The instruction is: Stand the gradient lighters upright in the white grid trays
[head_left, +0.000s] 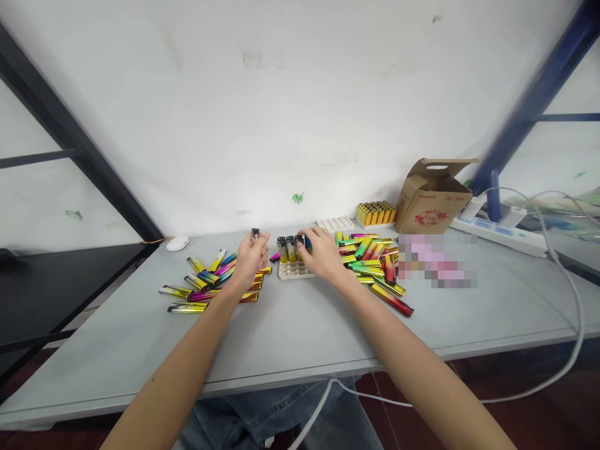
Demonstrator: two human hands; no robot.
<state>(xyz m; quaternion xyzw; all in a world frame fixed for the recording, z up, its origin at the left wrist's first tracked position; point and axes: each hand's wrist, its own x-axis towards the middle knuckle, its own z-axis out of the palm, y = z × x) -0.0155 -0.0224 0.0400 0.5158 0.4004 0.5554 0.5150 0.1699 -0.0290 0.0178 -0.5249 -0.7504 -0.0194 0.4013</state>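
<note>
My left hand (250, 257) is closed around one lighter (255, 234), whose dark top sticks up above my fingers. My right hand (322, 253) pinches a blue lighter (308, 244) at the right side of a white slotted tray (291, 270) in which several lighters (289, 248) stand upright. A loose pile of shiny multicoloured lighters (206, 281) lies on the grey table (300, 325) left of my left hand. Another pile of lighters (372, 259) lies just right of my right hand.
At the back stand an empty white tray (335, 224), a tray of yellow lighters (375, 214) and an open cardboard box (434, 197). A white power strip (497, 228) and cables (569, 281) lie at the right. A white mouse-like object (177, 243) sits at the back left.
</note>
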